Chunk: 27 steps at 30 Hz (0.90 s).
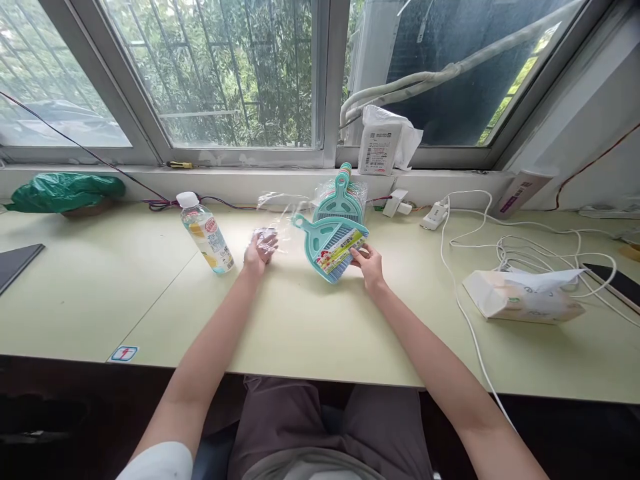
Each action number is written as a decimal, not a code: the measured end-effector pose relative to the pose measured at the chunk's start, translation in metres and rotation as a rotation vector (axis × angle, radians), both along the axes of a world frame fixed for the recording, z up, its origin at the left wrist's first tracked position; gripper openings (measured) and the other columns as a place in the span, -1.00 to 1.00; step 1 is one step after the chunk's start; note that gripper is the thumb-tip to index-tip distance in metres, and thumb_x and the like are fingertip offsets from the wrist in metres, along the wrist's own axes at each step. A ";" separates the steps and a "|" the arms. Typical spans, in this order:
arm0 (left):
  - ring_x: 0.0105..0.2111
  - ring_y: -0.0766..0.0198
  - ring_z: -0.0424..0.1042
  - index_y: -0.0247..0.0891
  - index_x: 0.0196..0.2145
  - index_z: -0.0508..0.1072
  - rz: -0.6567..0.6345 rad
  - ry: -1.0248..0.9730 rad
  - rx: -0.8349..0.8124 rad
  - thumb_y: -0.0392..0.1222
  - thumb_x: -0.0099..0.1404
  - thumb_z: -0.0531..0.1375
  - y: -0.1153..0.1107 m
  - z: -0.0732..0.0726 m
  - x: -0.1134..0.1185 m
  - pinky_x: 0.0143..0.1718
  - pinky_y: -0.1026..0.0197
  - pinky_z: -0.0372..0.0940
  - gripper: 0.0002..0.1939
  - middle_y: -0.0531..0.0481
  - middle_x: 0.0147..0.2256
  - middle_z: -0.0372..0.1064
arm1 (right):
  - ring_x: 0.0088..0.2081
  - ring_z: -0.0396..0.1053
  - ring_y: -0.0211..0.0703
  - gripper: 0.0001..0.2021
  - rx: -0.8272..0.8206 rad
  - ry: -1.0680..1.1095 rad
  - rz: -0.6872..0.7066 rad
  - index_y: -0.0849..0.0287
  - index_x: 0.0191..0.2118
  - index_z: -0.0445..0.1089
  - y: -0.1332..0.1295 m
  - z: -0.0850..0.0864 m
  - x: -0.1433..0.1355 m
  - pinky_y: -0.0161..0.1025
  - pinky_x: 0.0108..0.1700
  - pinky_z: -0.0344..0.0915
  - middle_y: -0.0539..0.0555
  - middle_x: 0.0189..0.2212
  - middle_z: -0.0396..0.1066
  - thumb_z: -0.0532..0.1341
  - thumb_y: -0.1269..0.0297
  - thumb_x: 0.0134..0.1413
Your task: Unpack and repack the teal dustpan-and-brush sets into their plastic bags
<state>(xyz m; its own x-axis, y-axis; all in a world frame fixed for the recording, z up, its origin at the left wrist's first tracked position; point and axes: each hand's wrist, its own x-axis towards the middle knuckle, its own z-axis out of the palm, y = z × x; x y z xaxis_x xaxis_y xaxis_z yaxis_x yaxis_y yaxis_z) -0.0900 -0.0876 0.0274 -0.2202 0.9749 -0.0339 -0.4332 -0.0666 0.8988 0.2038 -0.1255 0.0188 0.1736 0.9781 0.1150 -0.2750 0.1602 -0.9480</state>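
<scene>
My right hand (369,263) grips the lower right edge of a small teal dustpan and brush set (323,248), which has a printed label (340,252) across its bristles and its handle toward the upper left. My left hand (261,248) is closed on a crumpled clear plastic bag (280,223), whose loose end reaches toward the dustpan handle. Just behind the held set, more teal dustpan sets (341,197) lie stacked in clear wrap. Left of my left hand stands a drink bottle (207,235) with a white cap, tilted in this view.
A tissue pack (523,297) lies at the right beside coiled white cables (530,250). Plugs and adapters (397,203) sit by the wall. On the sill rests another tissue pack (383,143). A green plastic bag (67,192) lies at far left, near a dark flat object (17,263).
</scene>
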 end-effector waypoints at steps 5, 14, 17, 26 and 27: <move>-0.22 0.19 0.44 -0.22 0.00 0.29 0.400 0.709 0.020 -0.27 0.19 0.16 0.000 0.003 -0.012 -0.16 0.15 0.33 -0.61 -0.09 -0.18 0.42 | -0.37 0.50 -0.16 -0.64 -0.011 0.107 -0.049 0.18 -0.24 0.33 0.002 -0.002 0.005 -0.08 -0.13 0.49 0.01 -0.41 0.50 0.38 0.20 -0.19; 0.19 -0.01 0.08 -0.21 -0.16 0.43 0.579 1.449 0.273 -0.54 0.14 -0.05 -0.021 0.005 -0.009 0.21 -0.14 -0.08 -0.57 -0.18 0.08 0.24 | -0.36 0.49 -0.17 -0.63 -0.005 0.050 0.027 0.17 -0.23 0.31 -0.004 0.001 -0.002 -0.09 -0.16 0.49 0.01 -0.40 0.50 0.37 0.16 -0.17; 0.27 0.01 -0.10 -0.20 -0.25 0.46 0.517 1.366 0.405 -0.49 0.19 -0.01 -0.031 0.015 -0.001 0.29 -0.19 -0.38 -0.67 -0.11 0.18 0.13 | -0.38 0.47 -0.19 -0.63 -0.006 0.047 0.043 0.17 -0.23 0.32 -0.004 0.002 -0.003 -0.10 -0.18 0.49 0.00 -0.42 0.49 0.37 0.15 -0.17; -0.03 0.03 0.34 -0.21 0.02 0.32 -0.288 0.729 0.235 0.03 0.32 0.02 -0.045 0.004 0.070 -0.10 0.01 0.35 -0.60 -0.15 -0.05 0.35 | -0.38 0.48 -0.21 -0.70 -0.035 0.028 0.108 0.17 -0.25 0.31 -0.006 0.003 -0.004 -0.16 -0.20 0.48 0.02 -0.39 0.50 0.34 0.21 -0.13; -0.08 0.06 0.38 -0.22 0.09 0.24 -0.368 0.649 0.191 0.05 0.31 0.04 -0.045 0.001 0.074 -0.17 0.05 0.38 -0.54 -0.15 -0.05 0.35 | -0.39 0.48 -0.21 -0.71 -0.038 0.022 0.118 0.16 -0.25 0.31 -0.006 0.003 -0.004 -0.17 -0.22 0.48 0.01 -0.39 0.50 0.33 0.21 -0.12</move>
